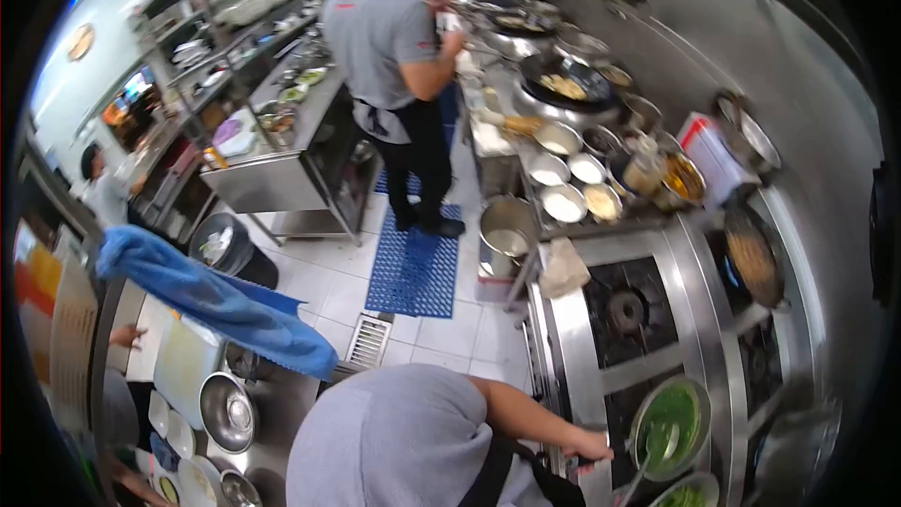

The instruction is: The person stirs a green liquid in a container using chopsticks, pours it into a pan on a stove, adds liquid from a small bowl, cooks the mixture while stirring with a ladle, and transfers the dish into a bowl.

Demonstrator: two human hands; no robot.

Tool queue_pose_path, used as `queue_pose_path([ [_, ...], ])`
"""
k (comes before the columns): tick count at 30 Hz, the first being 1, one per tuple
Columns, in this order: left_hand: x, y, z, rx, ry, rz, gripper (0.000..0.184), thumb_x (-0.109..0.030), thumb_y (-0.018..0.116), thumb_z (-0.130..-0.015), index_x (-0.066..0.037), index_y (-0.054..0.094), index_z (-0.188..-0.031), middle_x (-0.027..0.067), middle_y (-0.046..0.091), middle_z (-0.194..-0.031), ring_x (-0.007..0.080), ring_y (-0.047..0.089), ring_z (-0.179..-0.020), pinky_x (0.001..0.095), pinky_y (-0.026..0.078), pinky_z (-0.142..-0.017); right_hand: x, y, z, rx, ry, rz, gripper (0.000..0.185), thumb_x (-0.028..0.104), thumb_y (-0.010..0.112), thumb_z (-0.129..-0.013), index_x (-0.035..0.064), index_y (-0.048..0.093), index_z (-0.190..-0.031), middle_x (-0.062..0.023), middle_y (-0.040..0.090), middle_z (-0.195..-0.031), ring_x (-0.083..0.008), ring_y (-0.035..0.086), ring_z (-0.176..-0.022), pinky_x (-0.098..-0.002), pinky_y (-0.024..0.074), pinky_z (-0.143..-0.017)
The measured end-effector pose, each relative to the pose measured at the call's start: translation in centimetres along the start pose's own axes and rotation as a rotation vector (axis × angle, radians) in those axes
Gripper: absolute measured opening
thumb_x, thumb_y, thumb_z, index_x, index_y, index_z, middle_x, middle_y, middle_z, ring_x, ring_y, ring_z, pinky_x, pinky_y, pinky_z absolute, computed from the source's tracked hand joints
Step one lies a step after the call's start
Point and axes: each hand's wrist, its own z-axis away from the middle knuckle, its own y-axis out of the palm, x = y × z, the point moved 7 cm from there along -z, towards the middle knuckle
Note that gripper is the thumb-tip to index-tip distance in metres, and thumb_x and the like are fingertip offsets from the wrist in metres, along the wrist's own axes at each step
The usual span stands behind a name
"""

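- At the lower right of the head view, a pan (706, 413) of green food (674, 406) sits on the stove (563, 319), with a ladle (648, 461) dipped in it and its handle slanting down to the lower edge.
- Just below, partly cut off, is a second vessel of green food (690, 496).
- Of the hands, the left hand (590, 446) is at the stove's front edge, near the pan of green food; its fingers look curled, but I cannot tell whether they grip anything. The right hand is out of sight, its state unknown.
- Beyond the pan, an uncovered burner (627, 310) lies near a crumpled beige cloth (563, 269).
- Farther along, bowls with pale contents (563, 205) crowd a surface (621, 225), and a dark wok (589, 80) holds yellowish food.
- Up the aisle, a co-worker (385, 52) in grey stands on a blue mat (413, 268).
- To the left, a blue towel (216, 296) hangs above a surface (286, 404) carrying a metal bowl (228, 413).
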Motion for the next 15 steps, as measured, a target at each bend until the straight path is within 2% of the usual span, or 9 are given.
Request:
queue_pose_path([
  [3,-0.1,0.0,0.0,0.009,-0.050,-0.043,0.032,-0.033,0.053,-0.096,-0.001,0.054,-0.091,0.0100,0.056,-0.070,0.0181,0.055,-0.048,0.0340,0.047,-0.041,-0.1,0.1,-0.4,0.251,-0.081,-0.211,0.011,0.018,0.045,-0.099,0.0069,0.045,-0.099,-0.0017,0.043,-0.061,-0.0117,0.042,-0.042,-0.0294,0.0440,-0.039],
  [4,-0.1,-0.1,-0.4,-0.011,-0.049,-0.057,0.032,-0.033,0.054,-0.095,-0.002,0.054,-0.091,0.0092,0.056,-0.069,0.0177,0.055,-0.048,0.0335,0.047,-0.041,-0.1,0.7,0.4,0.226,-0.123,-0.242,0.011,0.018,0.045,-0.099,0.0069,0.045,-0.099,-0.0017,0.043,-0.061,-0.0117,0.042,-0.042,-0.0294,0.0440,-0.039],
  [6,-0.2,-0.2,-0.5,-0.015,-0.052,-0.050,0.033,-0.036,0.055,-0.095,-0.003,0.056,-0.091,0.0070,0.055,-0.068,0.0172,0.054,-0.047,0.0333,0.046,-0.041,0.5,2.4,1.8,-0.073,-0.398,0.231,0.009,0.013,0.052,-0.097,0.0077,0.045,-0.096,-0.0015,0.043,-0.059,-0.0125,0.041,-0.039,-0.0306,0.0418,-0.035],
  [10,-0.1,0.2,-0.3,0.077,-0.010,-0.035,0.032,-0.039,0.055,-0.096,-0.007,0.056,-0.091,0.0023,0.051,-0.066,0.0138,0.052,-0.048,0.0298,0.045,-0.042,0.5,2.8,2.5,-0.167,-0.461,0.305,0.011,0.006,0.057,-0.093,0.0059,0.047,-0.096,-0.0022,0.044,-0.058,-0.0130,0.042,-0.037,-0.0307,0.0393,-0.031],
  [11,0.5,0.2,-0.8,0.070,-0.058,0.006,0.033,-0.040,0.055,-0.096,-0.008,0.056,-0.091,0.0005,0.049,-0.066,0.0122,0.051,-0.049,0.0278,0.044,-0.042,0.4,2.3,2.4,-0.184,-0.483,0.341,0.011,0.005,0.057,-0.093,0.0057,0.047,-0.097,-0.0027,0.045,-0.058,-0.0132,0.043,-0.036,-0.0302,0.0384,-0.030],
  [14,0.1,0.5,-0.3,0.054,-0.108,0.055,0.033,-0.038,0.051,-0.099,-0.006,0.053,-0.089,0.0027,0.047,-0.062,0.0150,0.050,-0.050,0.0301,0.044,-0.041,0.7,1.7,2.6,-0.195,-0.511,0.381,0.016,0.002,0.057,-0.090,0.0041,0.050,-0.104,-0.0028,0.046,-0.057,-0.0130,0.045,-0.036,-0.0298,0.0378,-0.030],
  [15,0.2,0.4,-0.3,0.061,-0.095,0.034,0.037,-0.042,0.054,-0.098,-0.005,0.058,-0.095,0.0011,0.047,-0.066,0.0118,0.049,-0.050,0.0270,0.044,-0.042,1.2,2.0,3.1,-0.239,-0.517,0.439,0.018,0.001,0.057,-0.089,0.0035,0.051,-0.105,-0.0029,0.047,-0.058,-0.0132,0.045,-0.036,-0.0301,0.0379,-0.030],
])
